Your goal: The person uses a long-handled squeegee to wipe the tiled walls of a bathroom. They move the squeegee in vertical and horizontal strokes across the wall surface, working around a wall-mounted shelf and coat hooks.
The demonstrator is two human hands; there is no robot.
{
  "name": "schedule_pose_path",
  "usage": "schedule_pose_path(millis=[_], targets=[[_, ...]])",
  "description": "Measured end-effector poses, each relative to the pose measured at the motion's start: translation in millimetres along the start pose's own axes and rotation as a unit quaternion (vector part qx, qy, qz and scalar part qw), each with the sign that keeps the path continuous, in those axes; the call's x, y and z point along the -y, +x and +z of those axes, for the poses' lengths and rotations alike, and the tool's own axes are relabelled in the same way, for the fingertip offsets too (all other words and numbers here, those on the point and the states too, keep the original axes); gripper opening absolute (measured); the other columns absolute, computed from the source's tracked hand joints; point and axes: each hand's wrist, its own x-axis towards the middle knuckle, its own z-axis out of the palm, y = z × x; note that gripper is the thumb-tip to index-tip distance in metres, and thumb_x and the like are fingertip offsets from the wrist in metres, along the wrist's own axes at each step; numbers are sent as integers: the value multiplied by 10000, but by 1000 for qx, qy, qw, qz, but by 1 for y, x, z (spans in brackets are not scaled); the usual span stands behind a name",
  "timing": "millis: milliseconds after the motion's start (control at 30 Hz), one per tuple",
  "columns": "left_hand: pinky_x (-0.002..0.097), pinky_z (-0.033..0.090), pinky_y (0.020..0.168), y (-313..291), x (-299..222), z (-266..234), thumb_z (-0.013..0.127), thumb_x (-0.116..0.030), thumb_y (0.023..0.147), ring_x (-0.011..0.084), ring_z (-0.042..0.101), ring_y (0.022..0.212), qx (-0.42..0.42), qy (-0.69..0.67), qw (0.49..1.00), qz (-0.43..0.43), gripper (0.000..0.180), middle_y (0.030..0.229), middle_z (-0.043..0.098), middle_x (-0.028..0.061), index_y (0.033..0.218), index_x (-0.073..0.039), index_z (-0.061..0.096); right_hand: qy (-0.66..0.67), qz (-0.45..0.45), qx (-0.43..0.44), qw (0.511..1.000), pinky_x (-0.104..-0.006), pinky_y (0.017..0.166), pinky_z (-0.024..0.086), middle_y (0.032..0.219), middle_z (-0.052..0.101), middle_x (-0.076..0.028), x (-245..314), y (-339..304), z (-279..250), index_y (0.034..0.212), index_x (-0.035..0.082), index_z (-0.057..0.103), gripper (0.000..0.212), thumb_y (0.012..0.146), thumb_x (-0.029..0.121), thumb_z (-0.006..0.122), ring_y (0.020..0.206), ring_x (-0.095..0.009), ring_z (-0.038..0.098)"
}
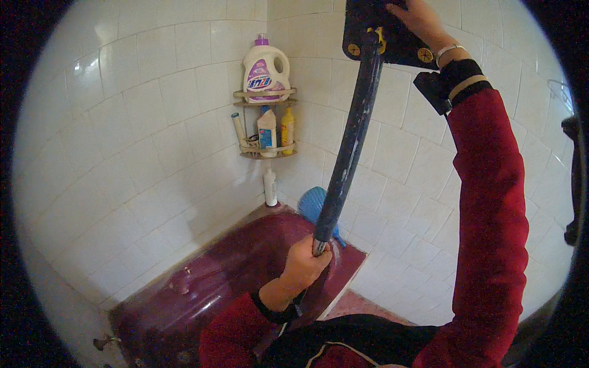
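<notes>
In the head view, you have a dark pole (347,141) slanting up in front of the tiled wall (392,144), with a black plate (402,43) at its upper end. Your left hand (304,265) is wrapped round the pole's lower end, fingers curled about it, just below where the dark sleeve gives way to bare metal. Your right hand (425,23) is up at the plate, its fingers over the outer face; the top of the view cuts that part off, so you cannot tell how firmly they press.

As far along as this looks, pole and plate already meet at a yellow fitting (381,40), though whether it is fastened does not show. The plate stands raised near the wall; whether it touches the tiles you cannot tell. How much work is left cannot be judged from here.

As for containers, your corner rack (240,95) carries a white jug (265,70) with a purple cap on its upper tier. On the lower tier a white bottle (267,132) with a blue label stands beside a yellow bottle (288,130). A slim white bottle (270,187) stands below, on the corner ledge of the dark red bathtub (233,270). You cannot see into any of these bottles or the jug.
</notes>
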Motion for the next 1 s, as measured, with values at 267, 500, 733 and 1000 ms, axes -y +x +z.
schedule_pose_path(millis=[267,500,733,1000], targets=[[306,388,477,91,-10,41,554,-89,663,166,504,520,72,-66,994,-42,87,546,502,48,686,-16,514,-105,-61,-29,992,-392,805,420,1051,499,-174,-63,-5,51,1125,42,436,392,776,187,542,952,-355,492],[440,428,604,198,-3,100,519,-157,684,369,552,694,-7,108,993,43,157,706,573,189,757,-19,533,142,125,93,977,-362,779,436,1010,550,-171,-82,-256,108,1124,41,473,412,781,245,575,929,-306,533],[447,435,639,230,-19,137,538,-164,688,376,559,743,-53,139,987,56,219,756,578,215,825,6,521,558,272,503,602,-331,882,376,1182,451,-74,10,-488,95,1209,34,390,559,783,335,590,1042,-177,440],[426,449,640,297,-81,141,566,-230,707,375,567,725,-77,169,973,135,341,788,571,227,902,39,488,542,504,457,494,-271,667,449,809,599,-68,81,-553,131,922,4,576,275,810,254,559,741,-152,561]])
